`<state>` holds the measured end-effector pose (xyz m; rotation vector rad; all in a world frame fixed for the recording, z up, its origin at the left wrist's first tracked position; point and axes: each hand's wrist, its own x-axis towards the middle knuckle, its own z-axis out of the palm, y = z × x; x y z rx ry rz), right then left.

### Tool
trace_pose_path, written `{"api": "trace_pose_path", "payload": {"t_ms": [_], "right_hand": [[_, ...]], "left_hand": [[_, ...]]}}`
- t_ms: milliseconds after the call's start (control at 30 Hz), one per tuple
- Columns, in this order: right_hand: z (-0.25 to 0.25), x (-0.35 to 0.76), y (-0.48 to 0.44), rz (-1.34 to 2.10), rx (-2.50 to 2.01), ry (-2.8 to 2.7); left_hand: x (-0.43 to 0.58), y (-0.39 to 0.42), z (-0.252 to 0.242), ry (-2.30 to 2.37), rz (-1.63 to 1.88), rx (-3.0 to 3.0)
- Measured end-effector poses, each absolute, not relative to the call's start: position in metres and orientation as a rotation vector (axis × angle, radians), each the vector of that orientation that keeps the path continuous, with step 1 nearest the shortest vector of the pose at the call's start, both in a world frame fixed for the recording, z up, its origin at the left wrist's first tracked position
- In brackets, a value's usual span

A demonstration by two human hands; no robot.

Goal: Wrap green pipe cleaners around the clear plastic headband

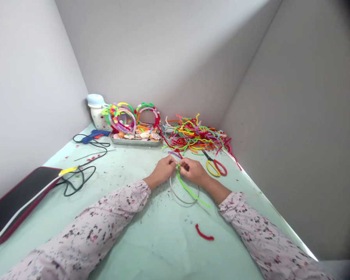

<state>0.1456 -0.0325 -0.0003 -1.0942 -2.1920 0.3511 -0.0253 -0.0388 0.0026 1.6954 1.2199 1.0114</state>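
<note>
Close together above the table's middle, both hands pinch at the upper part of a thin grey hoop (pixel 183 202). My left hand (pixel 165 169) is closed on the hoop's band, its fingertips touching the spot where a bright green pipe cleaner (pixel 189 190) meets it. My right hand (pixel 194 170) has finger and thumb pressed on that green pipe cleaner, whose long loose end trails down across the hoop toward the lower right. Just beyond the fingers, bits of purple and red pipe cleaner show. The exact grip is partly hidden by the fingers.
Scissors (pixel 215 165) lie right of my right hand. Behind are a pipe cleaner pile (pixel 192 134), a metal tray (pixel 137 142) with wrapped hoops, and a white bottle (pixel 99 114). A glue gun (pixel 95 136), cables and dark board (pixel 20 198) lie left; a red piece (pixel 204 233) lies in front.
</note>
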Motion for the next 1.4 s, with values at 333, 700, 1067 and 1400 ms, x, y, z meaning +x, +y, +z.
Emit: {"api": "trace_pose_path", "payload": {"t_ms": [333, 700, 1067, 1400], "right_hand": [[0.0015, 0.1437, -0.0361, 0.146, -1.08, -2.241], [0.0035, 0.1449, -0.037, 0.184, -1.061, -2.243], [0.0005, 0.1451, -0.0361, 0.098, -1.047, -2.255], [-0.0029, 0.142, -0.0352, -0.036, -1.091, -2.264]], "left_hand": [[-0.0254, -0.0381, 0.0028, 1.22, 1.02, 1.677], [-0.025, -0.037, 0.0002, 1.22, 1.049, 1.685], [-0.0254, -0.038, 0.0024, 1.213, 1.046, 1.656], [-0.0254, -0.0359, 0.0007, 1.226, 1.039, 1.652]]}}
